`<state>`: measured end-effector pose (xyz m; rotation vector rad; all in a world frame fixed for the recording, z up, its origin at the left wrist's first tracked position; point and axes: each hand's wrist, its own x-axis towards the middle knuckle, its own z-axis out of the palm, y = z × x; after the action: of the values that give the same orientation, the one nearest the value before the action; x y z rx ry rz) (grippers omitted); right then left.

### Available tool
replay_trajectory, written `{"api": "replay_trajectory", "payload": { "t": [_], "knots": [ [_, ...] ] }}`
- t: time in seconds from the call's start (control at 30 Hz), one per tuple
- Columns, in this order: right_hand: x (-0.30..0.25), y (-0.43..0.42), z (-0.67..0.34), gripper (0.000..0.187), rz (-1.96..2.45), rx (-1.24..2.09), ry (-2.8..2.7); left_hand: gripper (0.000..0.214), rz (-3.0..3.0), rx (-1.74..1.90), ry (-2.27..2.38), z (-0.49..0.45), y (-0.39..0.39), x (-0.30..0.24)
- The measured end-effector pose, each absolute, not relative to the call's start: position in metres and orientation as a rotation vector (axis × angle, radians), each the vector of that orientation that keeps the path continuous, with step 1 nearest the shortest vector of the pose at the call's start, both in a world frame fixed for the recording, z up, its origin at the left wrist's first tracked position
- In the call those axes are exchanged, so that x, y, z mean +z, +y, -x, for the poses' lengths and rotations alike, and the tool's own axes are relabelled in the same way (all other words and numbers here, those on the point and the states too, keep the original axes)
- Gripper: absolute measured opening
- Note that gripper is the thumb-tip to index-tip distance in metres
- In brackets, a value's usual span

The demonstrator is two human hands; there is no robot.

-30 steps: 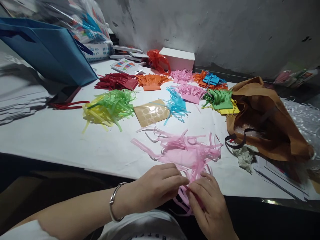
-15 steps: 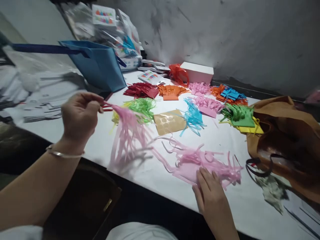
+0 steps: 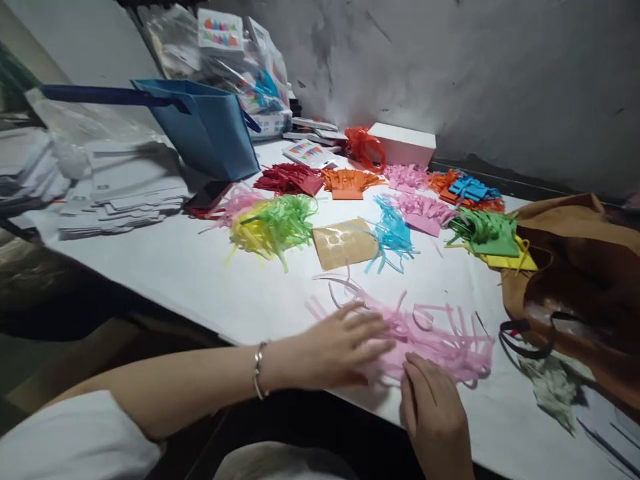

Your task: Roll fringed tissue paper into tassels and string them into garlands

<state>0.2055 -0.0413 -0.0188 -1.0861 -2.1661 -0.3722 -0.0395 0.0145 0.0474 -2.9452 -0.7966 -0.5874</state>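
Observation:
A heap of pink fringed tissue paper (image 3: 430, 340) lies near the front edge of the table, its loose strips fanning out at the back and sides. My left hand (image 3: 340, 347) reaches over its left end with fingers spread, holding nothing that I can see. At the front edge of the heap, my right hand (image 3: 435, 410) has its fingers closed together on the paper; its thumb is partly hidden. Behind the hands are a brown card with round marks (image 3: 345, 243) and a light blue tassel (image 3: 393, 233). Yellow and green tassels (image 3: 273, 230) lie left of the card, beside a pink tassel (image 3: 237, 203).
Folded fringed bundles in dark red (image 3: 290, 180), orange (image 3: 350, 185), pink (image 3: 423, 212) and green (image 3: 487, 232) line the back. White packets (image 3: 125, 187) and a blue bag (image 3: 200, 127) stand left. On the right is a brown bag (image 3: 575, 233) with a black strap.
My left hand has let go of the pink tassel and moved right to the pink heap. A pink tassel now lies by the yellow one. My right hand's fingers have drawn in slightly.

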Motion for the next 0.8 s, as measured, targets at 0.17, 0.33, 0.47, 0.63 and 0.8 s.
{"api": "replay_trajectory", "payload": {
  "t": [0.17, 0.33, 0.47, 0.63, 0.8],
  "knots": [
    [-0.011, -0.052, -0.206, 0.025, 1.095, -0.259, -2.294, 0.014, 3.105, -0.587, -0.826, -0.010, -0.008, 0.018],
    [-0.013, -0.056, -0.213, 0.032, 1.137, -0.278, -2.268, 0.022, 2.985, -0.462, -1.050, -0.015, 0.016, 0.013],
    [-0.013, -0.058, -0.210, 0.034, 1.153, -0.261, -2.244, 0.020, 2.632, -0.457, -1.523, 0.002, 0.035, 0.025],
    [-0.014, -0.058, -0.208, 0.031, 1.188, -0.176, -2.178, 0.038, 2.642, -0.621, -1.459, 0.014, 0.016, 0.036],
    [-0.008, -0.060, -0.208, 0.023, 1.195, -0.035, -2.151, 0.032, 3.121, -0.575, -0.941, -0.006, -0.011, 0.011]
  ]
}}
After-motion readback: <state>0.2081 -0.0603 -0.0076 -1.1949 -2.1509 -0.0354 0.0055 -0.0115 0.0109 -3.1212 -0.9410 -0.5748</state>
